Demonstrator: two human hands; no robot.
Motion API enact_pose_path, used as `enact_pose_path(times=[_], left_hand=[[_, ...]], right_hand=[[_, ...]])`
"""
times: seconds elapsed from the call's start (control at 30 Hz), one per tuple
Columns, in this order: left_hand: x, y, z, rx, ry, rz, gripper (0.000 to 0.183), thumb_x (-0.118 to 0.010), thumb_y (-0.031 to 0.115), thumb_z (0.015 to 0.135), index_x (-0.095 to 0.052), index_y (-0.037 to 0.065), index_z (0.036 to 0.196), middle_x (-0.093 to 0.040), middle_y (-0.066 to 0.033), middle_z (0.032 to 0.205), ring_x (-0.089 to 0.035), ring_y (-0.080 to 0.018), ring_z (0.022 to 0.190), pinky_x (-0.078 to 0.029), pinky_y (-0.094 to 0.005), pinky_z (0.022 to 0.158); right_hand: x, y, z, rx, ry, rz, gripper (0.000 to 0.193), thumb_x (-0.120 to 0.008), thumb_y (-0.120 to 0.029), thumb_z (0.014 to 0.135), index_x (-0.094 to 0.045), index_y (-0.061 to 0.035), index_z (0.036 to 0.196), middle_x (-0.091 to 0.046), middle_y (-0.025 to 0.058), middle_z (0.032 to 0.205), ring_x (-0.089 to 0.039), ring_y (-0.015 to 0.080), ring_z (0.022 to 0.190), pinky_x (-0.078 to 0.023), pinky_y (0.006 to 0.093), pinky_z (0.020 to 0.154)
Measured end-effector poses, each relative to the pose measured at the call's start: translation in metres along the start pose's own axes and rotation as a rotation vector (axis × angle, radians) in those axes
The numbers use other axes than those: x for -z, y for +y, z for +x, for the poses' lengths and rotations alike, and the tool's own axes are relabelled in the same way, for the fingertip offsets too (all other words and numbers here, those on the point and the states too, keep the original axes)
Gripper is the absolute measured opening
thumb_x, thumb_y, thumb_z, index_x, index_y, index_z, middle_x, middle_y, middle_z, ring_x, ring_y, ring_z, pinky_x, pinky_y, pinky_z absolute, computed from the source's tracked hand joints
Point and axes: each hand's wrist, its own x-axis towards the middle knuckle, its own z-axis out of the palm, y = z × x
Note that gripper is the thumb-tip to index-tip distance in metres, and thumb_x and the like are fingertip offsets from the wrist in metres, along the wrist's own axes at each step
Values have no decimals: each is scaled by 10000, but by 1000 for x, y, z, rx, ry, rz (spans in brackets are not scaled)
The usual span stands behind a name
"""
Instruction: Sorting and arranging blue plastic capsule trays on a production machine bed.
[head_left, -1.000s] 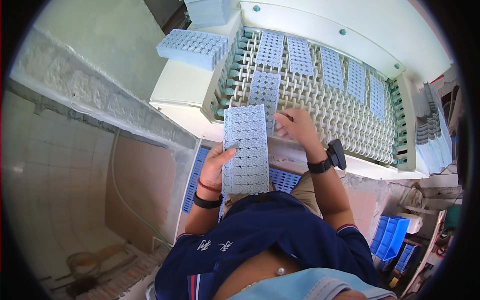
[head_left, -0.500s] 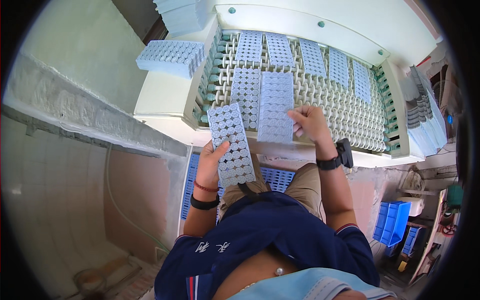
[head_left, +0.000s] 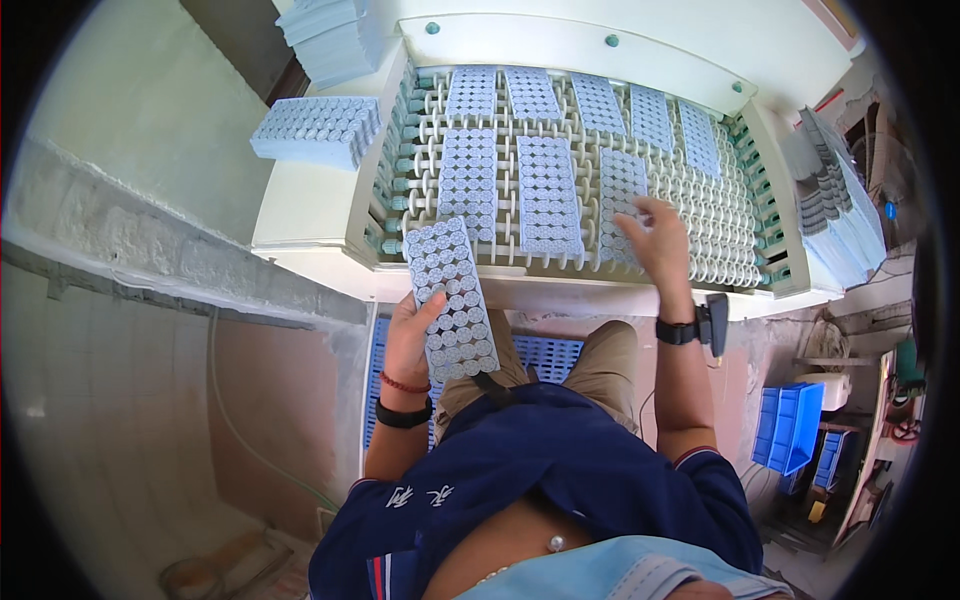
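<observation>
My left hand [head_left: 412, 325] grips a small stack of pale blue circuit board panels [head_left: 455, 300] patterned with rows of round discs, its thumb lying across the top face. The stack is tilted in front of the machine's near edge. Over the white roller conveyor [head_left: 700, 225], my right hand [head_left: 657, 240] is open, thumb and fingers apart. Its fingertips are beside a single panel [head_left: 621, 190] on the rollers, partly covering it. Two more panels, a middle one [head_left: 548, 190] and a left one [head_left: 467, 180], lie in the same near row.
Several panels [head_left: 598, 104] form a farther row on the rollers. A panel stack [head_left: 315, 130] sits on the machine's left ledge, with a taller stack [head_left: 335, 40] behind it. More stacked panels [head_left: 840, 200] lean at the right end. Blue crates [head_left: 787, 428] stand lower right.
My right hand has moved right, away from the middle panel, which now lies flat on the rollers. A third panel has appeared in the near row. My left hand still holds its stack.
</observation>
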Motion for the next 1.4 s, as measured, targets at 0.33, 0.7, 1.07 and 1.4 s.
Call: enact_pose_path(times=[0.33,0.7,1.07,1.4], left_hand=[[-7,-1,-16,31,-6,-11,303,-545,78,884,-491,-38,1160,-608,-121,1054,-617,-202,903,-514,-324,779],[2,-1,-14,18,-16,-28,290,-545,89,885,-503,-38,1143,-614,-129,1046,-625,-202,885,-520,-326,766],[-7,-12,-2,77,-41,-47,281,-533,88,890,-501,-34,1141,-618,-126,1030,-630,-205,869,-526,-329,757],[-1,-8,-9,31,50,0,256,-508,120,898,-537,-29,1103,-635,-143,959,-643,-232,821,-542,-349,728]], right_hand=[[-94,-80,-2,248,-107,-220,456,-680,-222,697,-563,-20,1089,-510,147,1180,-442,329,1126,-363,470,906],[-90,-59,25,282,163,375,431,-681,-106,642,-522,-63,1041,-530,144,1069,-473,335,1007,-371,416,879],[-92,-74,24,334,215,478,439,-659,-65,627,-505,-105,1036,-507,171,1018,-453,356,988,-371,446,842],[-116,-82,26,131,164,97,484,-746,-150,622,-521,-98,1047,-500,152,1119,-420,360,1071,-343,446,908]])
